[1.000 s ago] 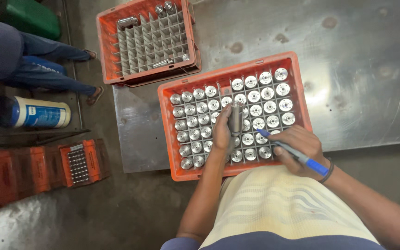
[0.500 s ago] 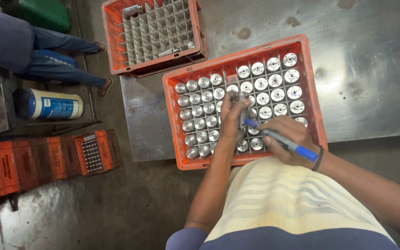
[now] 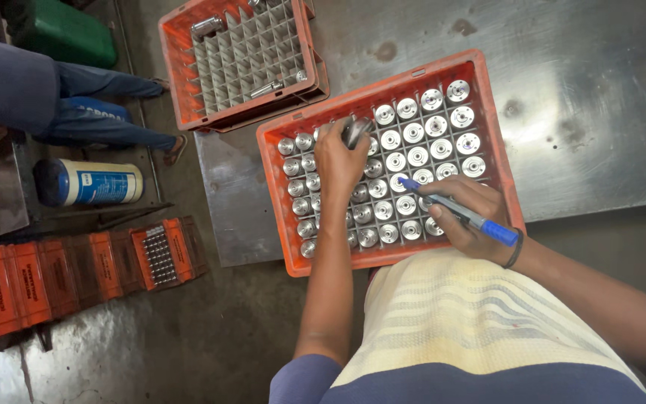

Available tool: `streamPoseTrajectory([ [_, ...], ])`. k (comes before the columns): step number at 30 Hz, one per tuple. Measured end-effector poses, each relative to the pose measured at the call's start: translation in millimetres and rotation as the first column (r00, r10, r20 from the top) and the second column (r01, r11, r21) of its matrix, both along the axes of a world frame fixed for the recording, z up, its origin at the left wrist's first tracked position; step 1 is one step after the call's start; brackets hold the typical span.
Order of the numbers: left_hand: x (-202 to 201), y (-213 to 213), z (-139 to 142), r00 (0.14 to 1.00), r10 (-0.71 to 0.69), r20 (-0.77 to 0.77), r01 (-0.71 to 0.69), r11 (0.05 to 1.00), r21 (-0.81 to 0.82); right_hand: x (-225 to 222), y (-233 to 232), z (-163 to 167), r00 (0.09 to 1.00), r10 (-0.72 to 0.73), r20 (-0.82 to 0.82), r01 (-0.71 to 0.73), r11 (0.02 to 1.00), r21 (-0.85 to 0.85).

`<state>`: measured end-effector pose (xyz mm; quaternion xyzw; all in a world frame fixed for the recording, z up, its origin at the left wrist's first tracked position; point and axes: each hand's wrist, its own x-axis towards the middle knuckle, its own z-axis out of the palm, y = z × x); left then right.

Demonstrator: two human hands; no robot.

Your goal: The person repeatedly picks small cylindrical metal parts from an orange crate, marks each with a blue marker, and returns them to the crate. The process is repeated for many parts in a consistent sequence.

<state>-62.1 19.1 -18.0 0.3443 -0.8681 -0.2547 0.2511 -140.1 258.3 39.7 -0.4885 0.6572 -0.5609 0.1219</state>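
My left hand (image 3: 340,153) was closed round one metal part (image 3: 356,131), lifted a little out of the orange crate (image 3: 504,168) near the crate's upper left corner; the part lay tilted in my fingers, its shiny side showing. My right hand (image 3: 472,217) gripped a blue marker (image 3: 457,212) like a pen, its tip resting on or just above the cap of a part in the middle rows, toward the right of centre in the frame.

The crate sat at the near edge of the steel worktop (image 3: 600,90) and its grid was almost wholly filled with upright round parts, silver caps up. I could not make out any ink on the caps, so I could not tell how many had been marked; I judged the work to be somewhere within the crate, part by part, with the slot of the lifted piece the only gap visible.

Beyond it, at the top of the frame, a second orange crate (image 3: 177,67) stood nearly bare, its grey dividers open and only a few loose parts lying on their sides in it. That looked like much left to fill, or much already taken out; I could not say which.

At upper left another person's legs (image 3: 106,112) stood on the floor, beside a blue and white canister (image 3: 87,182). Lower left lay orange boxes (image 3: 76,269).
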Motion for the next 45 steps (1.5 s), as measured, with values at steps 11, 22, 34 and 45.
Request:
streamPoseTrajectory([
  [11, -4, -5, -9, 0.916, 0.017, 0.401, -0.080, 0.987, 0.140, -1, 1, -6, 0.992, -0.019, 0.125, 0.006, 0.995, 0.101],
  [22, 62, 29, -4, 0.806, 0.461, -0.371, 0.333, 0.164, 0.928, -6, 1, -9, 0.995, -0.085, 0.058, 0.080, 0.994, 0.074],
  [34, 32, 71, -32, 0.692, 0.588, -0.418, 0.442, 0.112, 0.890, -1, -21, 5, 0.946, 0.165, -0.279, -0.183, 0.982, -0.039],
  [45, 26, 69, -31, 0.727, 0.517, -0.451, 0.397, 0.219, 0.891, 6, -27, -14, 0.975, 0.112, -0.190, -0.115, 0.993, -0.001],
])
